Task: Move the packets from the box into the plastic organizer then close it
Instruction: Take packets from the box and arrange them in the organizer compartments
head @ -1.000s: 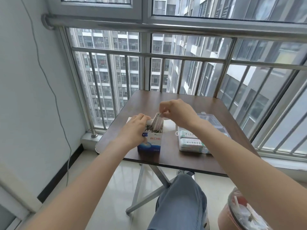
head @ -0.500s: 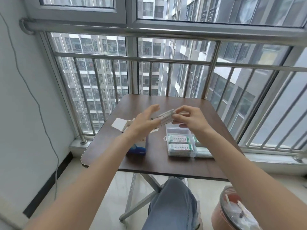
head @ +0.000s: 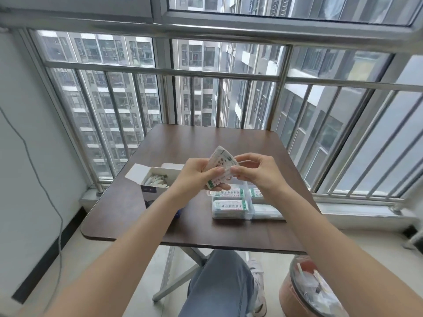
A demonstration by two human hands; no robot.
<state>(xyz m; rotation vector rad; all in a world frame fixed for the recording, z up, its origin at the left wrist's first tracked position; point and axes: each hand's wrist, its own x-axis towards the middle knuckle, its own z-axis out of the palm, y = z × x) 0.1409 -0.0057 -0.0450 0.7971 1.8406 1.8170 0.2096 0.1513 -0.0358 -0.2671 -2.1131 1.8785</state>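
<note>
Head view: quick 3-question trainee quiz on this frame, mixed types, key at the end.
1. True or false: the box is open with packets inside.
2. What holds the packets above the table? A) left hand only B) right hand only C) both hands
3. Fill in: the organizer lies to the ___ of the box.

Key: 1 true; 2 C; 3 right

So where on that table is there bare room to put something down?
The far half of the table toward the window bars is bare, and so is the near left corner. It is crowded mid-table, where the box, both hands and the organizer sit.
</note>
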